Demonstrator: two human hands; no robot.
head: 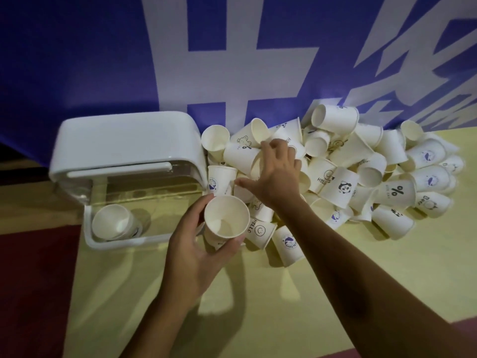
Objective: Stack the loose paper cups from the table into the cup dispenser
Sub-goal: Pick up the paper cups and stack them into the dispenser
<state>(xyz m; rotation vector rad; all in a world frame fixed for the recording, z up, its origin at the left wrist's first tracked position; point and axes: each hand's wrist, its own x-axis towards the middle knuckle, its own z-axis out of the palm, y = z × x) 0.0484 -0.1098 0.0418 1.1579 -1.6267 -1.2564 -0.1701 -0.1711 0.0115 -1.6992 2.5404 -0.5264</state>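
The left hand (pixel 196 251) holds 1 cup (pixel 225 218) upright, fingers curled round it, beside the cup box (pixel 124 140). The right hand (pixel 276 177) is spread over the cup pile (pixel 361 164), touching 1. Next, I think: grab it and push it into the held cup.

Our left hand (pixel 196 249) gripping a white paper cup (pixel 225 218) mouth-up beside the white plastic cup dispenser (pixel 124 143), our right hand (pixel 276 174) resting on the heap of printed paper cups (pixel 343 187), pale yellow table (pixel 335 270) beneath.
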